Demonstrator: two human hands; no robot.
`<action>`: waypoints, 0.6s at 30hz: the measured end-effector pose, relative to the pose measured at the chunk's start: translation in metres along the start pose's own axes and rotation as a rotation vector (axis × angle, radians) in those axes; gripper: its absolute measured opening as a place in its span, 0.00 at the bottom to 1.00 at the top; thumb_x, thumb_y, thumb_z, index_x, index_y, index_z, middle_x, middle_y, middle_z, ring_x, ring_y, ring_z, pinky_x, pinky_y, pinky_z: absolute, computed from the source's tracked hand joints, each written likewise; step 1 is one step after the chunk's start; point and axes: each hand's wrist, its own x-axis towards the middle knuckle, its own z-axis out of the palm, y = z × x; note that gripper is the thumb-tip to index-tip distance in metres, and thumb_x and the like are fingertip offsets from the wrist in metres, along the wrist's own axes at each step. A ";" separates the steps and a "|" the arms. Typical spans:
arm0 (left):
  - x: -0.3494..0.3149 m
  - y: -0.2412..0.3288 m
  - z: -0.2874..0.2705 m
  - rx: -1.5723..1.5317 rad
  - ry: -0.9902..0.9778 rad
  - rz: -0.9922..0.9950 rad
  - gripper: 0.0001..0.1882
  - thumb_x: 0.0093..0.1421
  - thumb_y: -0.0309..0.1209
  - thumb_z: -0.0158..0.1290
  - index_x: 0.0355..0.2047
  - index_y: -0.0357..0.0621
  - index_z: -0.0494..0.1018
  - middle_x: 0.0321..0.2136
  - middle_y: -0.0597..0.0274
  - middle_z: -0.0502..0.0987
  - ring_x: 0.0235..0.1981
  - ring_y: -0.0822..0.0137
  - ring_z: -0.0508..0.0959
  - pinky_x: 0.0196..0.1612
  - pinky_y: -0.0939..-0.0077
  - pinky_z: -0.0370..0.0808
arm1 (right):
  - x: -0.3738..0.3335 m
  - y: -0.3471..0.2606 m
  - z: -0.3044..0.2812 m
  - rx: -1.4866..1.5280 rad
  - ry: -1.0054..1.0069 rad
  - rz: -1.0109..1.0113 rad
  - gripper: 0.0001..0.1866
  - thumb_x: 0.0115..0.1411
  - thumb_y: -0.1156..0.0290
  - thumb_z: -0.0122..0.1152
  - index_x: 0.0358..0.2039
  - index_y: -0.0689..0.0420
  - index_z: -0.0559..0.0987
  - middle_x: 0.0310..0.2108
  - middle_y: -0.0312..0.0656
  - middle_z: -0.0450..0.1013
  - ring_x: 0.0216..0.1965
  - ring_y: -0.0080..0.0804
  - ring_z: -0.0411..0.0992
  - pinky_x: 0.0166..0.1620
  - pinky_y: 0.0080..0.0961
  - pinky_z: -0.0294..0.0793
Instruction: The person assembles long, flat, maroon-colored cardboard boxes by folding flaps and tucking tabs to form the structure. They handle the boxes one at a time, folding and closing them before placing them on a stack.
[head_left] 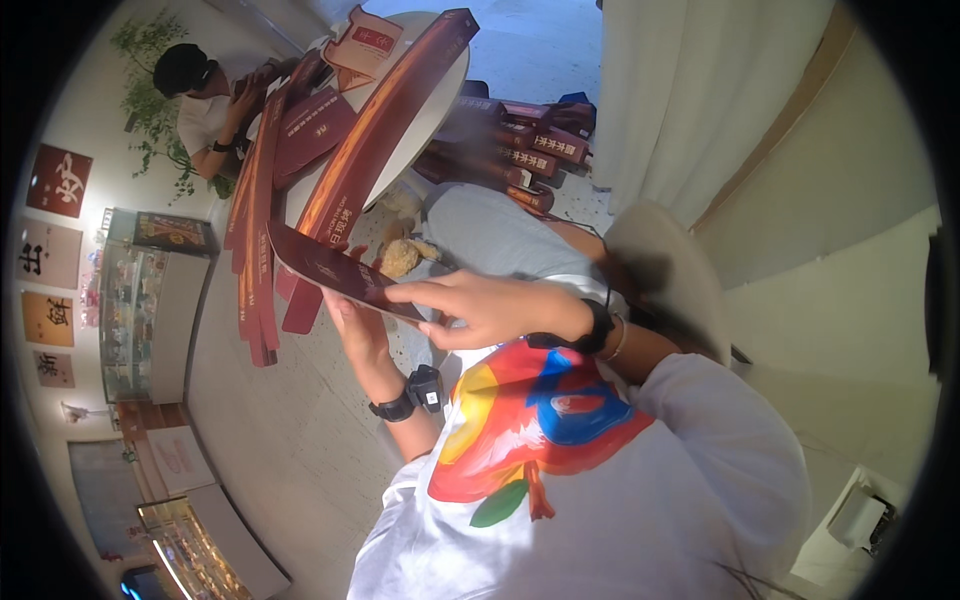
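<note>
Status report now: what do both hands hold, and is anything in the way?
Left hand grips flat dark red carton from below. Right hand rests on top. Nothing between; round table stands beyond.
</note>
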 end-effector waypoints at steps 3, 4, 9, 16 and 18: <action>0.001 0.006 0.005 0.070 0.070 0.028 0.46 0.56 0.44 0.62 0.68 0.48 0.48 0.62 0.56 0.58 0.63 0.56 0.61 0.61 0.57 0.63 | -0.003 0.005 -0.007 -0.090 0.018 0.093 0.27 0.57 0.77 0.56 0.58 0.59 0.64 0.43 0.56 0.73 0.40 0.53 0.75 0.39 0.38 0.74; 0.002 0.007 0.007 0.170 0.111 0.029 0.47 0.55 0.42 0.63 0.68 0.48 0.48 0.62 0.56 0.58 0.63 0.56 0.60 0.61 0.57 0.63 | -0.002 0.006 -0.010 -0.118 0.063 0.030 0.28 0.57 0.77 0.56 0.59 0.59 0.63 0.42 0.56 0.73 0.40 0.53 0.75 0.40 0.39 0.74; 0.000 0.021 0.023 0.397 0.128 0.057 0.49 0.53 0.33 0.64 0.69 0.47 0.47 0.63 0.52 0.56 0.65 0.55 0.57 0.65 0.56 0.57 | -0.001 0.011 -0.018 -0.161 0.134 0.043 0.29 0.58 0.77 0.54 0.61 0.57 0.63 0.46 0.56 0.73 0.41 0.56 0.74 0.42 0.41 0.74; -0.001 0.021 0.034 0.588 0.028 0.093 0.52 0.49 0.29 0.66 0.69 0.43 0.46 0.66 0.48 0.54 0.66 0.54 0.56 0.66 0.57 0.56 | 0.000 0.035 -0.025 -0.131 0.020 0.299 0.20 0.58 0.72 0.56 0.51 0.60 0.72 0.34 0.56 0.77 0.37 0.51 0.76 0.39 0.35 0.73; 0.003 0.033 0.030 0.430 0.039 0.045 0.48 0.51 0.32 0.66 0.67 0.40 0.52 0.63 0.47 0.60 0.62 0.55 0.64 0.62 0.60 0.64 | 0.003 0.040 -0.035 0.055 0.094 0.306 0.21 0.59 0.72 0.59 0.52 0.63 0.72 0.40 0.51 0.76 0.42 0.39 0.75 0.45 0.30 0.73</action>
